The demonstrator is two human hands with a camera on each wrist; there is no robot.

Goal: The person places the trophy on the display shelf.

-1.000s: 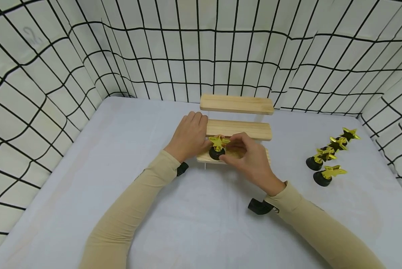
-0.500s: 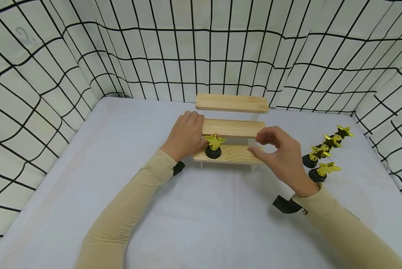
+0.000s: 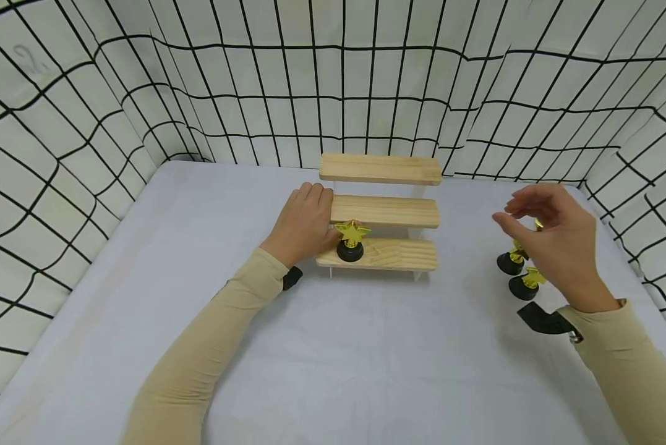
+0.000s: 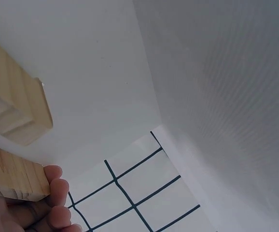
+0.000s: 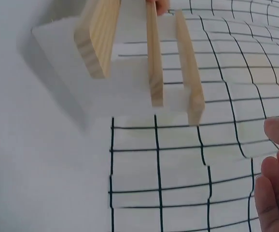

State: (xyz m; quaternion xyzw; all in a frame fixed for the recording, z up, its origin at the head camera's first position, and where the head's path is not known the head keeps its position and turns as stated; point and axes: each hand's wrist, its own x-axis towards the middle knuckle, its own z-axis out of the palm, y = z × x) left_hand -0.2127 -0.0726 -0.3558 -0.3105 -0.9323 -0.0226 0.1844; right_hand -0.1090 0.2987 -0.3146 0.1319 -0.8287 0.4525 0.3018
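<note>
A three-tier display shelf (image 3: 385, 213) has pale wooden boards on white supports. At the left end of its middle board, my left hand (image 3: 303, 219) holds on. In the left wrist view, fingers (image 4: 58, 191) curl around a wooden board end (image 4: 21, 176). One small trophy (image 3: 350, 242), a gold star on a black round base, stands upright on the lowest board, beside the left thumb. My right hand (image 3: 561, 241) is off to the right with relaxed, slightly bent fingers and nothing between them. It overlaps more star trophies (image 3: 527, 283) in the head view, hiding some of them.
A white cloth-covered table (image 3: 366, 358) lies under everything. Black wire mesh (image 3: 344, 99) in front of white walls encloses the back and both sides. The shelf's top board (image 3: 379, 169) reaches near the back mesh.
My right hand has let go of the trophy on the lowest board and moved right, over the other trophies. The left hand keeps hold of the shelf.
</note>
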